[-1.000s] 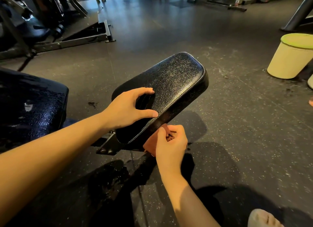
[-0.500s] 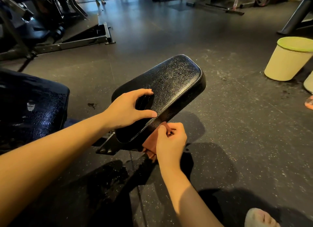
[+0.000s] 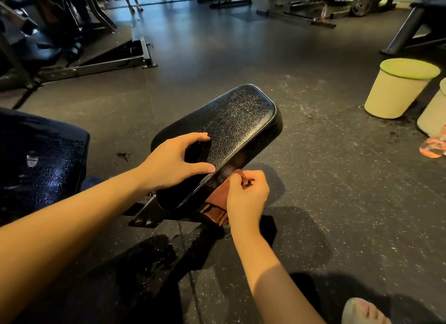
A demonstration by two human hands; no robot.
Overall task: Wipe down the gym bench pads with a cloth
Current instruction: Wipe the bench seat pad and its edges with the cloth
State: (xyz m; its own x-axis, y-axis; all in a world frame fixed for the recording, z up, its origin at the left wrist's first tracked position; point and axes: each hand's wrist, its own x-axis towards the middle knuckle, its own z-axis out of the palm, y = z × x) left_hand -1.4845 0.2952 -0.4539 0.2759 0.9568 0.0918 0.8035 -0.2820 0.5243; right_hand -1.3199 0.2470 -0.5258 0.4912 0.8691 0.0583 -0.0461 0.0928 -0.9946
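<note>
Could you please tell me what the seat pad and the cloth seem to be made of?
Seat pad: likely black vinyl or faux leather, glossy, with crackled grain and a piped seam along its edge. Cloth: soft reddish-brown fabric, perhaps towelling; it hangs limp and creased, weave unclear.

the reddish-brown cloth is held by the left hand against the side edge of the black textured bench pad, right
Wrong hand: the right hand holds the reddish-brown cloth against the side edge of the black textured bench pad, as the head view shows; the left hand only rests on the pad's top.
</note>
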